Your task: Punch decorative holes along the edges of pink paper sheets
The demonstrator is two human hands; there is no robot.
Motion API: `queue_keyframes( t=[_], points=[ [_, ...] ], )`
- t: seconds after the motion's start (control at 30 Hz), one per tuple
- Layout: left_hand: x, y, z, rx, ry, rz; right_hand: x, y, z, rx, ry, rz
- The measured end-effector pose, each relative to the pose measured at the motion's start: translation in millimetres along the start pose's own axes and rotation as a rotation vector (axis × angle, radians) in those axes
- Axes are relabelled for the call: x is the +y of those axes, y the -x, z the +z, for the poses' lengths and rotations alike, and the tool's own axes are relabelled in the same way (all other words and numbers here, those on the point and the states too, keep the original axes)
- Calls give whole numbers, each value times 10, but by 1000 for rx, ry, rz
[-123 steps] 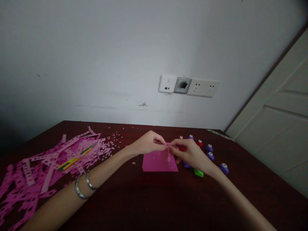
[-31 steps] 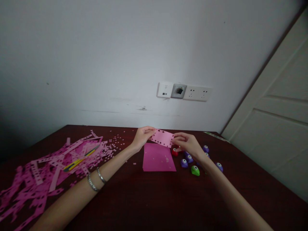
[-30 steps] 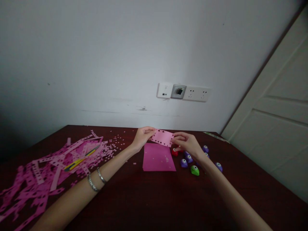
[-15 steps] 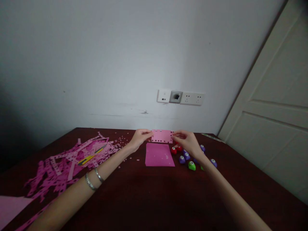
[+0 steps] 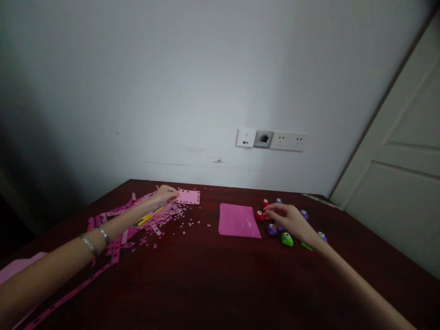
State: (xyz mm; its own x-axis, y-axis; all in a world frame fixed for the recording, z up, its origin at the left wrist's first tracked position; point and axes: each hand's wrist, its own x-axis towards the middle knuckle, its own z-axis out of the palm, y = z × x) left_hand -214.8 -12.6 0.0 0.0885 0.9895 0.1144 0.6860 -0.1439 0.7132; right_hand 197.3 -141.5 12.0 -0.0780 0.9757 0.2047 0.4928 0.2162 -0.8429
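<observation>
1. The left hand (image 5: 167, 194) pinches the pink card (image 5: 189, 197), which extends rightward from it.
2. The right hand (image 5: 290, 221) curls beside a red punch (image 5: 259, 216); whether it grips, I cannot tell.
3. Pink paper (image 5: 237, 221) lies between both.

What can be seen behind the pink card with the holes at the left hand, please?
Through the holes of the pink card only something dark shows, probably the table. The card's solid middle hides whatever lies behind, and the left hand hides part of its left edge.

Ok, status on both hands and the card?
Left hand holding card by left edge. Right hand beside a red punch, grip unclear. Paper scraps near left hand.
</observation>
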Motion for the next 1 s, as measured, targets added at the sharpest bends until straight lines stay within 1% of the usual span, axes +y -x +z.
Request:
queue_keyframes(
  t=[0.07,0.13,0.2,0.27,0.3,0.37,0.43,0.5,0.6,0.63,0.73,0.8,0.9,1.0],
  points=[
    [-261,34,-127,1,-134,-24,103,47,19,-67,48,-2],
    [-412,84,-186,-10,-239,-29,190,96,88,-139,119,-42],
    [-454,123,-177,-9,-354,-18,251,154,193,-186,243,-146],
    [-398,136,-105,19,-462,15,285,214,306,-203,386,-269],
    [-337,130,-46,43,-507,44,295,242,357,-211,452,-314],
    [-160,91,112,82,-575,130,303,286,438,-233,554,-361],
    [72,11,322,56,-611,241,305,313,487,-250,614,-371],
    [331,-106,576,-45,-616,362,307,328,515,-251,637,-371],
    [707,-321,994,-249,-579,525,325,349,550,-221,649,-370],
    [817,-393,1129,-307,-563,559,338,359,565,-204,653,-371],
    [1067,-584,1478,-415,-533,599,398,399,623,-145,675,-380],
    [1164,-683,1647,-457,-523,595,448,424,660,-111,682,-388],
    [1223,-787,1810,-518,-524,554,513,444,695,-80,664,-385],
    [1232,-846,1904,-573,-539,494,548,440,705,-71,648,-376]
  ],
)
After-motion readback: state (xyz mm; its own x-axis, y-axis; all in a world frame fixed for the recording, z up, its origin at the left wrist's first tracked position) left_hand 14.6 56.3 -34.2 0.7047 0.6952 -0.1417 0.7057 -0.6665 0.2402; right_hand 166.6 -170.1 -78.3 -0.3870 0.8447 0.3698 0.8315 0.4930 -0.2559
